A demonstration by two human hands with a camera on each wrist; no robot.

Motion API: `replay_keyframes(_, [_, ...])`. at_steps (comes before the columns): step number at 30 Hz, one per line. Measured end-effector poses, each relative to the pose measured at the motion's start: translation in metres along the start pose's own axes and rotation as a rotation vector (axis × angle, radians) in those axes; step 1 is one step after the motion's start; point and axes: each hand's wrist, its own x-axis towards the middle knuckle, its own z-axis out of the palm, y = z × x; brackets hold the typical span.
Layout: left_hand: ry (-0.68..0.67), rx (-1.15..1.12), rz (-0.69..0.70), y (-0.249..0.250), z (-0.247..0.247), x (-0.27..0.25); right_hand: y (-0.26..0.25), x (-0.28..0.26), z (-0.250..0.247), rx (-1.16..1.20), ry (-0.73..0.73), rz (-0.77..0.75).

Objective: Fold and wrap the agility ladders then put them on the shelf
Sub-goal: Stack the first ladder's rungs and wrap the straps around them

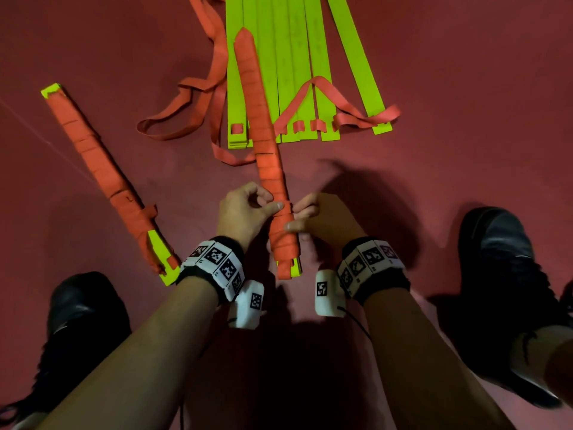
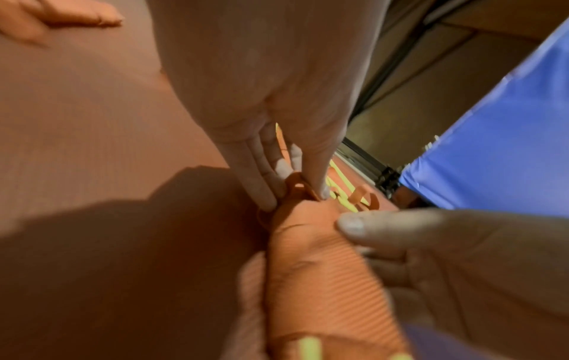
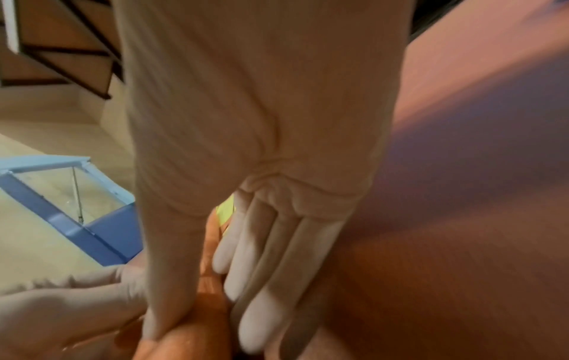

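Red floor (image 1: pixel 449 72) | left hand (image 1: pixel 245 212), right hand (image 1: pixel 319 217) pinch strap on wrapped ladder bundle (image 1: pixel 266 150), centre | likely light, stiff slats, soft webbing; grip mid-bundle | unwrapped ladder (image 1: pixel 294 57) far.

From my station, the loose ladder's (image 1: pixel 291 72) far rungs ran off the head view's top edge. My right wrist view was smeared; the right hand's fingers (image 3: pixel 261 304) hid the bundle (image 1: pixel 269 169) beneath them.
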Motion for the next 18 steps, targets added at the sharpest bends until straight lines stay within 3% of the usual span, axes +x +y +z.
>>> replay_keyframes(13, [-0.113,0.296,0.219,0.005,-0.008,0.004,0.002,0.001,-0.001,-0.06,0.079,-0.048])
replay_keyframes(18, [-0.255,0.481,0.306,0.016,-0.006,0.011,0.004,0.002,-0.001,0.005,0.019,-0.036])
